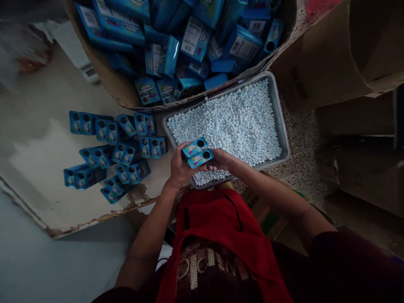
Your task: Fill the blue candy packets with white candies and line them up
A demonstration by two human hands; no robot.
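Observation:
Two blue boxes (199,158) with dark round spots on their tops sit side by side over the near left part of a metal tray (284,126). My left hand (179,168) is wrapped round their left and lower sides. At their right side is my right hand (221,160), its fingers curled near the boxes' lower right edge; what they hold, if anything, is too small to name. Small pale blue and white pellets (233,122) fill the tray beneath both hands.
Several similar blue boxes (102,156) stand in small groups on the worn white table (38,168) at left. Beyond the tray, a large cardboard box (120,90) holds many blue boxes. More cardboard boxes (315,59) are at right, above a speckled floor (303,155).

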